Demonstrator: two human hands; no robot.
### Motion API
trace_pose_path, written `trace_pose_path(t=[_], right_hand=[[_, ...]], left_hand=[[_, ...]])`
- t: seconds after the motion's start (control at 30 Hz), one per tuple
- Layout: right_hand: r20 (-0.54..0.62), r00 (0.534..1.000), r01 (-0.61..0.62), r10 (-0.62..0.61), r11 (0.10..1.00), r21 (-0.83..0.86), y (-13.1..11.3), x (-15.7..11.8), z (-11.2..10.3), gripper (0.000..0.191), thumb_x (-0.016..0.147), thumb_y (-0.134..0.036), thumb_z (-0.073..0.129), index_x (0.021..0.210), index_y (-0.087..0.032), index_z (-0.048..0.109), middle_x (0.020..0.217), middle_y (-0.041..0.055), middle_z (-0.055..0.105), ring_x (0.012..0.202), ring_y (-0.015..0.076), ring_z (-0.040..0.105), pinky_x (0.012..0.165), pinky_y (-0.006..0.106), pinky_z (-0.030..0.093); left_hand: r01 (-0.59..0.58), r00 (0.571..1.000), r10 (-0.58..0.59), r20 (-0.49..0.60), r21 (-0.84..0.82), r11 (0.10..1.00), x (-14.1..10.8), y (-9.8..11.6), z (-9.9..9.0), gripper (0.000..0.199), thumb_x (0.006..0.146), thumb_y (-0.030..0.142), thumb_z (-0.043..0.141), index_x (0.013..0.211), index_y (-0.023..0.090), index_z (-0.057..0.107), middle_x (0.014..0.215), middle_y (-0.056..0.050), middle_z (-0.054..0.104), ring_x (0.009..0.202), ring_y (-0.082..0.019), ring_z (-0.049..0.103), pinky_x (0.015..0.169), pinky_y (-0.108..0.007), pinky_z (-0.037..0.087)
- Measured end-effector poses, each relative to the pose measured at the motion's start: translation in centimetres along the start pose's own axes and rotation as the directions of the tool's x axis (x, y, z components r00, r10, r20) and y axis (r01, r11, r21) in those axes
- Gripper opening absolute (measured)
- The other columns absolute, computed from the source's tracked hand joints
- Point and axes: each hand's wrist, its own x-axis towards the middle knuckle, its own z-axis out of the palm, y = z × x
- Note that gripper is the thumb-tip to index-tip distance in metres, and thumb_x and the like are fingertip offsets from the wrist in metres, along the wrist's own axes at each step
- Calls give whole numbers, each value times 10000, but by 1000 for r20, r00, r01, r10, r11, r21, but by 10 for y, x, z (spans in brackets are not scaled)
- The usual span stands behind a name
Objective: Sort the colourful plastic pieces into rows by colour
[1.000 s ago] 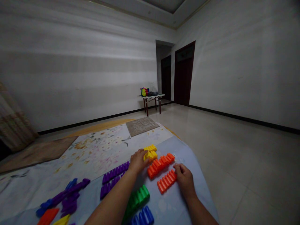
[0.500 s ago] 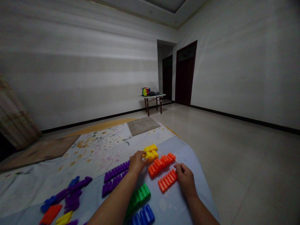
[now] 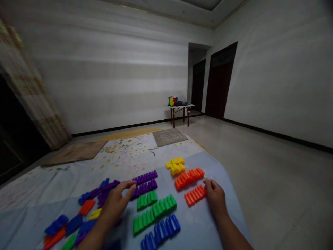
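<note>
Two yellow rows (image 3: 178, 169), two orange rows (image 3: 189, 179), two purple rows (image 3: 145, 188) and two green rows (image 3: 155, 214) of ribbed toy blocks lie on the cloth (image 3: 205, 229), with a stepped run of blue blocks (image 3: 161, 231) nearest the viewer; whether this last is one row or two cannot be told. To the left lies a mixed heap (image 3: 87, 207): two orange pieces, one yellow and one green can be counted, with several blue and purple ones partly hidden by the forearm.

Two hands are shown. The left hand (image 3: 116, 199) is unclenched, thumb and forefinger parted, between the heap and the left ends of the purple rows; contact with these cannot be judged. The right hand (image 3: 216, 198) has its fingers curled at the right end of the lower orange row; whether it grasps that row cannot be told.

Edges and room: the cloth's right edge curves down just outside the right hand, with pale floor (image 3: 270, 187) beyond. A stretch of blue cloth separates the green and blue rows from the right forearm. Two mats, one grey (image 3: 170, 137) and one brown (image 3: 78, 152), lie toward the far side, well apart.
</note>
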Motion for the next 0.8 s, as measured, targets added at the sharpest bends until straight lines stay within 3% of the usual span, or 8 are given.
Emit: trace_pose_path(t=[0.23, 0.37, 0.47, 0.6, 0.8], right_hand=[[33, 999, -26, 32, 988, -153, 5, 0, -11, 434, 725, -528, 473, 811, -149, 664, 680, 39, 643, 692, 201, 570, 658, 277, 419], [46, 998, -30, 41, 976, -214, 9, 2, -15, 424, 729, -502, 467, 849, -150, 670, 792, 66, 671, 744, 218, 588, 692, 295, 420], [56, 997, -30, 45, 971, -238, 7, 2, -16, 420, 726, -494, 464, 848, -152, 675, 837, 77, 677, 745, 223, 590, 686, 304, 422], [54, 996, -47, 64, 962, -271, 0, 0, -17, 418, 727, -496, 454, 833, -157, 674, 762, 61, 670, 721, 222, 591, 653, 298, 423], [65, 995, -50, 71, 960, -277, 0, 1, -19, 402, 723, -476, 461, 862, -162, 672, 770, 62, 670, 740, 229, 597, 653, 304, 428]], left_hand=[[253, 964, -231, -131, 182, 950, -68, -71, -66, 408, 745, 514, 452, 935, 219, 660, 1002, -28, 683, 970, -203, 606, 852, -298, 464], [361, 930, -302, -210, 366, 858, -98, -94, -85, 387, 759, 438, 428, 959, 199, 657, 1036, -61, 669, 1003, -219, 588, 875, -323, 440], [397, 917, -332, -220, 437, 807, -110, -104, -83, 384, 761, 400, 423, 1011, 209, 644, 1098, -69, 644, 1048, -231, 564, 898, -349, 419], [354, 935, -325, -140, 383, 853, -113, -109, -66, 412, 771, 401, 426, 1077, 194, 609, 1138, -84, 621, 1070, -227, 549, 925, -355, 404], [272, 962, -264, -67, 323, 907, -119, -93, -47, 382, 776, 392, 442, 1037, 178, 622, 1134, -82, 618, 1100, -198, 529, 977, -321, 374]])
